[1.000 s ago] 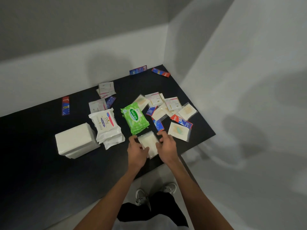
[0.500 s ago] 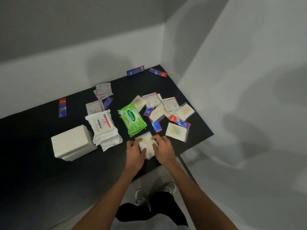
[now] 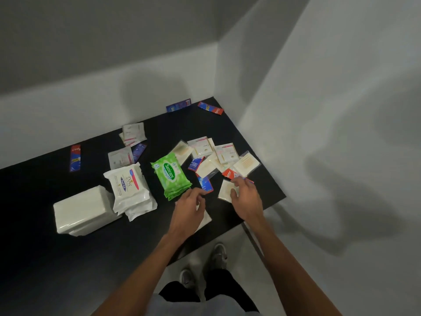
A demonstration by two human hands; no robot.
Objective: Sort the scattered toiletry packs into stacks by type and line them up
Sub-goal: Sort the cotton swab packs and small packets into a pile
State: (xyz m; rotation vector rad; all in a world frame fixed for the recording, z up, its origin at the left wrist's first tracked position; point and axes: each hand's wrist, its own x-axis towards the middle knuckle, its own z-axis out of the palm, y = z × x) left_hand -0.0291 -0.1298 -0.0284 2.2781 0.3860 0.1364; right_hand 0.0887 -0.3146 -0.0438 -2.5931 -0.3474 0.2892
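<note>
Black matte tabletop (image 3: 68,258) noted, unpatterned. Bright green soft wipes pack (image 3: 171,176) was speckled with pale flecks, dark green oval label edged white. White plastic pillow pack (image 3: 127,185) was marked blue and pink. Narrow foil sachet (image 3: 75,158) was printed red, blue.

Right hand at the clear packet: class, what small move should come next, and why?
Probably pinch the clear packet and carry it to the white stack under the left hand: the right hand touches it, and the two seem alike.
</note>
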